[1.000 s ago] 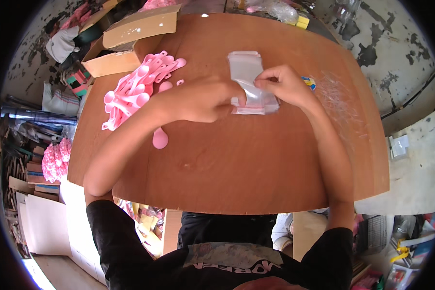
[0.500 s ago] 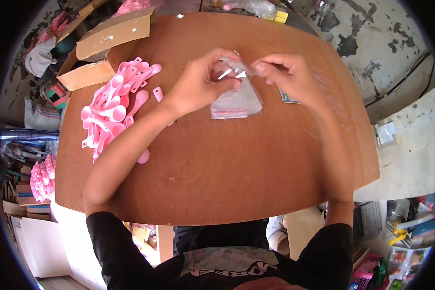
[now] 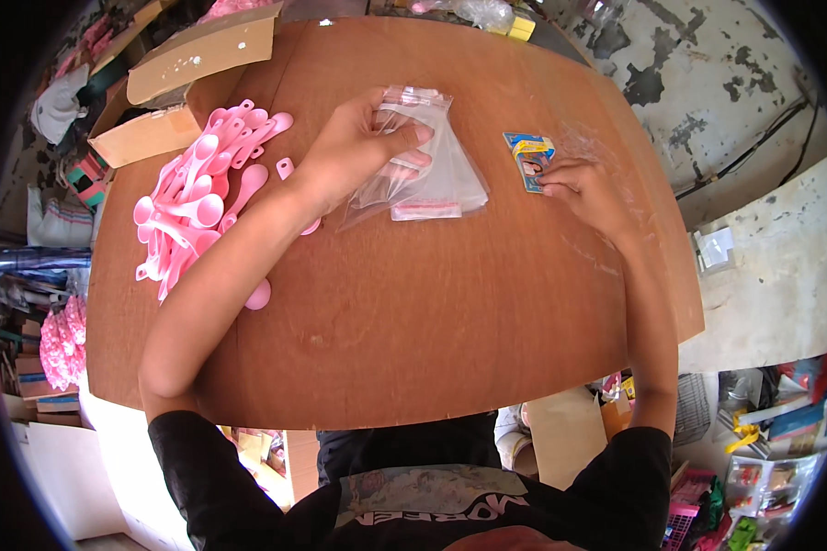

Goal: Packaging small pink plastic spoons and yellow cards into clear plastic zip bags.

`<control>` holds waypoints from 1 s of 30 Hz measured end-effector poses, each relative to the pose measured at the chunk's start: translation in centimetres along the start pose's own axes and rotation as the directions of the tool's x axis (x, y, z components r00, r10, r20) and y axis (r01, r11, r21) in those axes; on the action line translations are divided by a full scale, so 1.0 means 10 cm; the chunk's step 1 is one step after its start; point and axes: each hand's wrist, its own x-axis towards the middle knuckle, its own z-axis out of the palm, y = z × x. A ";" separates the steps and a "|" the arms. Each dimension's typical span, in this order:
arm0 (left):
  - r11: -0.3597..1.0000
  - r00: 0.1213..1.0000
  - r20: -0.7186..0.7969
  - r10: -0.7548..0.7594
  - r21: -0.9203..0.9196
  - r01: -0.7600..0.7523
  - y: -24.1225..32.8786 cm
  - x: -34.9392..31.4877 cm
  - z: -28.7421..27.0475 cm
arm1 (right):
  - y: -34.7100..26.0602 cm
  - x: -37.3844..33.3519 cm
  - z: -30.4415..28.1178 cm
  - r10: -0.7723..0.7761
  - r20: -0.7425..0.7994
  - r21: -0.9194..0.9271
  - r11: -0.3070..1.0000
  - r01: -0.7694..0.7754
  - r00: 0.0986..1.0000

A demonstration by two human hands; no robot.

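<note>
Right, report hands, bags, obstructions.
Left hand holding clear plastic bags. Right hand at blue-yellow card. Pink spoons heaped left, partly behind left forearm.

Brown table (image 3: 413, 312) bears pink spoons (image 3: 207, 210); plastic bags (image 3: 443, 188); card (image 3: 529, 151).

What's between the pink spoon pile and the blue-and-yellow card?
The head view shows a loose pink spoon, partly hidden by the left forearm, then the left hand holding clear plastic bags, then bare tabletop up to the card.

The left hand (image 3: 363, 145) grips, thumb uppermost; the right's (image 3: 590, 191) fingertips (image 3: 549, 178) perhaps pinch.
</note>
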 end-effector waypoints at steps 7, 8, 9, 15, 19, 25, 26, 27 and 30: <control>1.000 0.999 0.031 0.012 0.025 -0.013 -0.11 0.01 0.02 | -0.65 0.03 -0.34 -0.003 -0.389 -0.254 0.962 -0.104 0.921; 1.000 1.000 0.029 0.011 0.028 -0.012 -0.15 0.03 0.02 | -0.70 0.03 -0.36 0.050 -0.501 -0.075 0.992 -0.101 0.864; 0.998 0.997 0.071 0.043 0.040 -0.046 -0.17 0.04 0.01 | -0.78 0.04 -0.39 0.120 -0.597 0.103 0.992 -0.072 0.793; 0.982 0.986 0.140 0.088 0.153 -0.110 -0.16 -0.08 0.18 | -1.25 0.33 -0.16 0.392 -0.498 0.592 0.805 -0.026 0.774; 0.969 0.982 0.147 0.121 0.196 -0.149 -0.10 -0.13 0.26 | -1.24 0.42 -0.08 0.412 -0.481 0.614 0.788 -0.038 0.773; 0.947 0.986 0.150 0.074 0.301 -0.117 0.01 -0.17 0.23 | -1.14 0.35 -0.01 0.356 -0.384 0.545 0.832 -0.102 0.852; 0.936 0.985 0.165 0.055 0.335 -0.109 0.02 -0.17 0.23 | -1.14 0.35 -0.01 0.347 -0.379 0.532 0.840 -0.105 0.858; 0.936 0.985 0.164 0.055 0.336 -0.108 0.00 -0.17 0.23 | -1.14 0.35 -0.01 0.335 -0.373 0.520 0.848 -0.105 0.865; 0.934 0.966 0.194 0.170 0.281 -0.220 -0.08 -0.17 0.23 | -1.18 0.36 0.01 0.293 -0.287 0.525 0.844 -0.106 0.912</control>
